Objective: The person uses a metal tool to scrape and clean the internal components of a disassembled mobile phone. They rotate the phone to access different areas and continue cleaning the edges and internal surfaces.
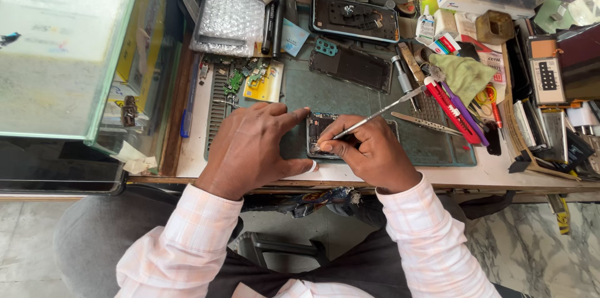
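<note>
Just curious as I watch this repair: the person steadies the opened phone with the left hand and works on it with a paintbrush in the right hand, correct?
Not quite. The right hand holds a slim metal tool, not a paintbrush, with its tip on the opened phone. The rest stands: the left hand steadies the phone by its edge. The head view shows this.

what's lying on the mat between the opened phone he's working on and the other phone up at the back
In the head view, a dark phone back cover with a teal camera frame lies between the opened phone and the rear phone.
</note>
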Demonstrator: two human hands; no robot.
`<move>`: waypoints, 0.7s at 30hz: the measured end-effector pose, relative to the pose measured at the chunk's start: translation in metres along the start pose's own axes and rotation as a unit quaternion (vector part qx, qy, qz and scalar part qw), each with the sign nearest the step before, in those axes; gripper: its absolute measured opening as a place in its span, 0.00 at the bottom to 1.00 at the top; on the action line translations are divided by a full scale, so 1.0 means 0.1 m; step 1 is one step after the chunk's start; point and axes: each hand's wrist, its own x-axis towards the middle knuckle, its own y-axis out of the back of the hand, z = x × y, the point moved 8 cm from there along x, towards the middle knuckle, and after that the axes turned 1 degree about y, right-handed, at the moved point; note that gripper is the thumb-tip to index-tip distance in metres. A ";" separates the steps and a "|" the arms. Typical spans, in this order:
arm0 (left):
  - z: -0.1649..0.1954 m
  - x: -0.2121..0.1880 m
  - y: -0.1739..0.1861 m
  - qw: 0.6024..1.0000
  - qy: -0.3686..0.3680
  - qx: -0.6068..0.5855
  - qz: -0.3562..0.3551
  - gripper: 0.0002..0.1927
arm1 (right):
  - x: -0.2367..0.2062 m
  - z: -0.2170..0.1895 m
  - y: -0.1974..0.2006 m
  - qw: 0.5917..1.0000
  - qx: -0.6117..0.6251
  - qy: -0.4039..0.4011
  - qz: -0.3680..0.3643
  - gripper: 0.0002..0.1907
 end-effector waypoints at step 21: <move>0.01 0.00 0.01 1.000 -0.007 -0.009 0.006 0.42 | 0.01 -0.04 -0.01 0.998 0.008 0.041 -0.039 0.05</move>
